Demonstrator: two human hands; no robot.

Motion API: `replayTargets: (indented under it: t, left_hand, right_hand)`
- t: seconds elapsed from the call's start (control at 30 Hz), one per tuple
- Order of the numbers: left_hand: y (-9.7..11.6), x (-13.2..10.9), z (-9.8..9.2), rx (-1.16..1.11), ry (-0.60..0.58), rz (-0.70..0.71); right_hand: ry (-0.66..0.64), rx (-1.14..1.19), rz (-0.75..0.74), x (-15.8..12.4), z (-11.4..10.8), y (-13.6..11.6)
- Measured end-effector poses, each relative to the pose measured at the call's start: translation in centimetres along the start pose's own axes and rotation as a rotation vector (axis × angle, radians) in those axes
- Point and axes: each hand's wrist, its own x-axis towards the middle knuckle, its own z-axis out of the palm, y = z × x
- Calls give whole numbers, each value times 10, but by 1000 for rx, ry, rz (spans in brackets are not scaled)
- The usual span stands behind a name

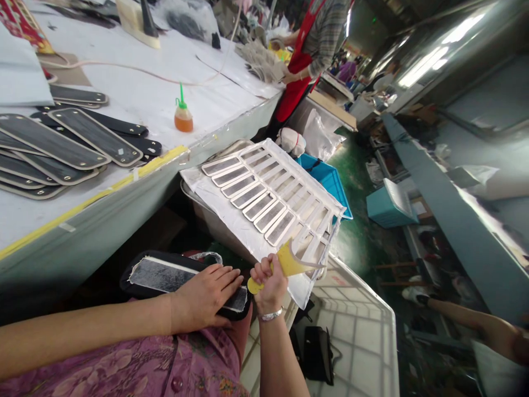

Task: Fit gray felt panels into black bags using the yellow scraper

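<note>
My left hand (pixel 209 298) lies flat, fingers stretched out, across a long black padded piece (pixel 138 263) on my lap. A grey panel (pixel 161 274) with a rough whitish edge is set on top of that piece, partly hidden beneath the hand. Just to the right, my right hand (pixel 268 284) is closed round the handle of a yellow scraper-like tool (pixel 289 259). The tool's flared, curved end points up and right, apart from the padded piece. Beyond it, a white board (pixel 248 231) carries a row of grey panels with pale rims (pixel 248 193).
Dark strips with pale edging (pixel 53 140) are piled on the white worktable (pixel 136 94), near a small bottle of amber liquid (pixel 183 117). A person in a red apron (pixel 300 60) stands beyond. A white crate (pixel 359 342) holds a black bag (pixel 317 353); a blue crate (pixel 330 182) sits behind the board.
</note>
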Motion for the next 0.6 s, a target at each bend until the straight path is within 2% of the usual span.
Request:
replayTargets:
  t: [0.17, 0.37, 0.47, 0.6]
  left_hand:
    - [0, -1, -1, 20, -37, 26]
    - [6, -1, 1, 89, -17, 44]
    - [8, -3, 3, 109, -10, 41]
    - [8, -6, 2, 122, -11, 34]
  right_hand:
    - [2, -130, -171, -13, 10, 13]
    - [78, -86, -215, -26, 2, -2]
    - [165, -185, -264, -33, -1, -3]
    - [185, -355, -269, -36, -1, 9]
